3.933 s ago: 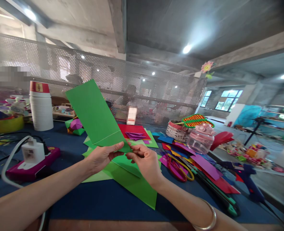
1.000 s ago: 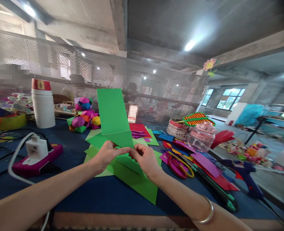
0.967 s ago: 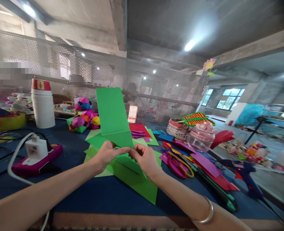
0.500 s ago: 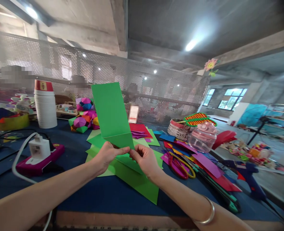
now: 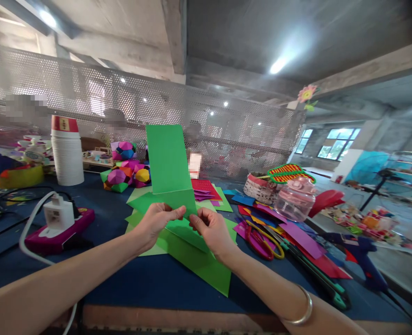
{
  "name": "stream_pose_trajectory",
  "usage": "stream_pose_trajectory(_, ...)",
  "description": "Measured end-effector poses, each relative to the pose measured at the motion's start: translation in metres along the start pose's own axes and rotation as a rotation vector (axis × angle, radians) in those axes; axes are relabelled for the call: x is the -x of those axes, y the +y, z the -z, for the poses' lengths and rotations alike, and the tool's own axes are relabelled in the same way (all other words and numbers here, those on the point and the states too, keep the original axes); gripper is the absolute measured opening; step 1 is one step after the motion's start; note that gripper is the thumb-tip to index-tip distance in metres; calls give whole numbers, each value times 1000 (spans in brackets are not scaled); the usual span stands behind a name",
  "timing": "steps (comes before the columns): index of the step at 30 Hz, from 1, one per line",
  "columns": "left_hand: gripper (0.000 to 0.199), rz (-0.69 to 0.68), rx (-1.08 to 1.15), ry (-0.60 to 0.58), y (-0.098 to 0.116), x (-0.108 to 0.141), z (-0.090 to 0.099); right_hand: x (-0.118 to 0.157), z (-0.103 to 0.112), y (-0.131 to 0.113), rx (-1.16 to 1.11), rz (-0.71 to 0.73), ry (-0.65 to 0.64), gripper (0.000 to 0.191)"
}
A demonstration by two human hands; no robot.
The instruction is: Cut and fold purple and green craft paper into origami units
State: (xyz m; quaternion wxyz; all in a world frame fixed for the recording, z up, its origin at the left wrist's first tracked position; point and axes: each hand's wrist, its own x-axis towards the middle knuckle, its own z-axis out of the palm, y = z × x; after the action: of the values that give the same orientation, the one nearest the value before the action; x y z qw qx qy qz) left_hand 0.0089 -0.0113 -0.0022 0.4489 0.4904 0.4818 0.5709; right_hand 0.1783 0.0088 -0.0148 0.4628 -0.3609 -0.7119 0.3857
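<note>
Two bare hands work at the lower end of one upright, rectangular sheet of bright green paper (image 5: 168, 158), raised above a table covered in dark blue (image 5: 122, 284). Left hand (image 5: 159, 223): thumb on the near face, fingers bent behind, clamped on the lower edge. Right hand (image 5: 211, 228): thumb and forefinger pinched together on the lower right corner, just beside the left thumb. A pale straight line (image 5: 173, 191) crosses the sheet above the fingers; whether it marks a crease or the edge of a folded layer cannot be told. Beneath the hands lie loose, overlapping sheets of green paper (image 5: 202, 265). To the right, apart from the hands, rest a pair of scissors with red and yellow handles (image 5: 260, 239).

Good practice, as judged from this grip: the left hand serves best as a steady clamp, while the right brings corner and edge into exact register before any pressure is applied. Pressure is best drawn evenly along the edge from the pinched corner, with light fingertips, since thin paper probably wrinkles under a hard squeeze. The tall upper panel, unsupported, is liable to sway and pull the lower edge askew.
</note>
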Motion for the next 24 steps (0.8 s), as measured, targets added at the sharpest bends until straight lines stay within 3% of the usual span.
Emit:
stream_pose_trajectory(6, 38, -6, -8, 6, -2, -3, 2, 1, 0, -2, -9, -5, -16, 35)
stream_pose_trajectory(18, 61, -11, 58, 108, -4, -10, 5, 0, 2, 0, -3, -15, -24, 36)
stream_pose_trajectory(24, 52, -42, 107, 107, -10, -13, 5, -1, 2, -3, -1, -9, -5, 33)
